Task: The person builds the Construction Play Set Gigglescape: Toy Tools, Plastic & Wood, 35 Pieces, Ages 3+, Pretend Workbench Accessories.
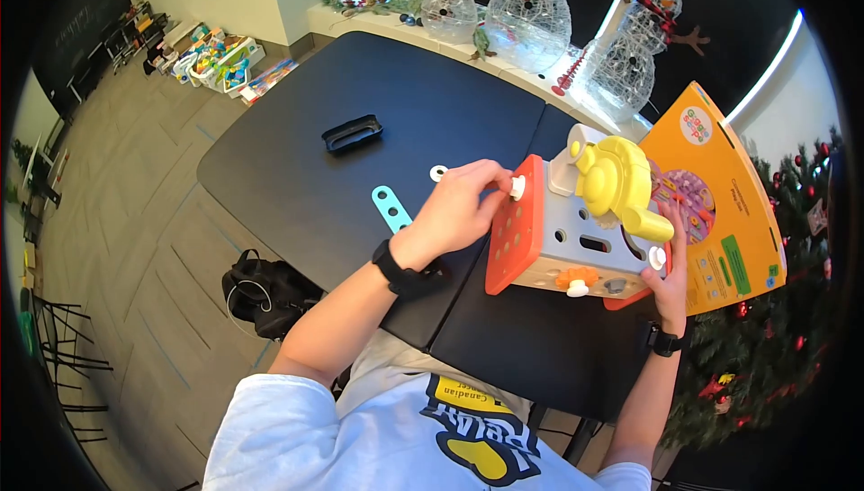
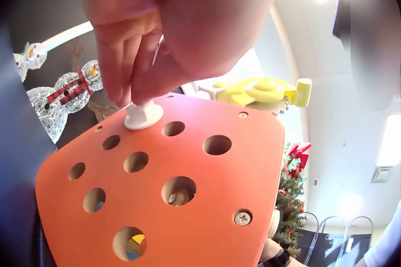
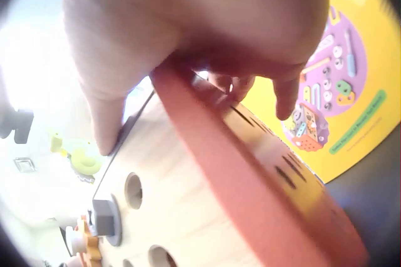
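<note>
1. The box (image 1: pixel 551 212) stands on the table (image 1: pixel 297 176), right of centre in the head view, its red panel (image 1: pixel 515 239) turned toward the left hand (image 1: pixel 454 212); that angle probably leaves the panel's holes easy to reach.

2. The left hand pinches a white bolt (image 1: pixel 517 187) between thumb and fingertips. In the left wrist view the bolt is at upper left, its wide collar seeming to lie against the panel near the top edge. A fingertip pinch suits so small a head, and would allow turning.

3. The right hand (image 1: pixel 668 279) grips the box's opposite end, thumb on the near side and fingers over the outer face, likely to brace it against the left hand's push.

4. The yellow piece (image 1: pixel 616 176) sits on the box's upper side, and an orange gear (image 1: pixel 576 277) with a white knob (image 1: pixel 577 289) is on its lower side, both apart from the pinching fingers.

5. The teal strip (image 1: pixel 391 207) and white ring (image 1: pixel 438 178) lie loose near mid-frame, within easy reach, it seems; the black tray (image 1: pixel 353 141) lies farther up and left.

6. The orange packaging (image 1: pixel 733 212) stands at right, behind the right hand.
</note>
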`<state>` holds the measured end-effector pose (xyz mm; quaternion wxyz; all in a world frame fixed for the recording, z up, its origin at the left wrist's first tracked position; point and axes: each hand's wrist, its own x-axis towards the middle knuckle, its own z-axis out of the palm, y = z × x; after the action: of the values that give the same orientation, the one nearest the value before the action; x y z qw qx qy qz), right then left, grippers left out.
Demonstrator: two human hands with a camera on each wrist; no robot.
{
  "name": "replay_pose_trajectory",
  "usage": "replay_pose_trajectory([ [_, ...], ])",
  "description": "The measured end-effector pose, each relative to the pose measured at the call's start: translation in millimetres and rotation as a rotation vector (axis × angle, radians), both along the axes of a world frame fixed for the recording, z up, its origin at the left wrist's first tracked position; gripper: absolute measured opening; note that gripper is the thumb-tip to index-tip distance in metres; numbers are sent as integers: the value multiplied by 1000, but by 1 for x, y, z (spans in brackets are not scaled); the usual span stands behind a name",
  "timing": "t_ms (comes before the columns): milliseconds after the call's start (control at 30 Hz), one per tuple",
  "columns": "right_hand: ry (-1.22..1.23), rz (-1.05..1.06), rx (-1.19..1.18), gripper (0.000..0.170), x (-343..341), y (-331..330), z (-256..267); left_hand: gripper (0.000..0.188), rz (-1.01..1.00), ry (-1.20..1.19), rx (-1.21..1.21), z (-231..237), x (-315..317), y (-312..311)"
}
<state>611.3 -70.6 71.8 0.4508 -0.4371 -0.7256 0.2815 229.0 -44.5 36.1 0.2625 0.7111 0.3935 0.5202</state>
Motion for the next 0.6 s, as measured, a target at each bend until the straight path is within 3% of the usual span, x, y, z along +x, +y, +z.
replay_pose_trajectory([
  [100, 79, -95, 22, 118, 3, -7, -12, 20, -40, 91, -33, -1, -14, -3],
  [167, 163, -85, -183, 95, 23, -22, -32, 26, -67, 144, -33, 2, -21, -8],
  [200, 239, -88, -307, 88, 38, -26, -50, 54, -152, 181, -51, 1, -27, -6],
  [300, 367, 9, -584, 71, 61, -42, -82, 89, -195, 337, 124, 18, -26, -22],
  [333, 392, 58, -660, 66, 59, -47, -81, 117, -274, 447, 90, 22, -28, -23],
  [433, 275, -23, -668, 60, 47, -53, -74, 122, -283, 597, 234, 14, -20, -19],
  [533, -75, -28, -391, 55, 43, -50, -70, 132, -309, 563, 271, 7, -13, -10],
  [600, -115, -79, -330, 55, 37, -50, -64, 136, -332, 513, 261, 7, -13, -3],
])
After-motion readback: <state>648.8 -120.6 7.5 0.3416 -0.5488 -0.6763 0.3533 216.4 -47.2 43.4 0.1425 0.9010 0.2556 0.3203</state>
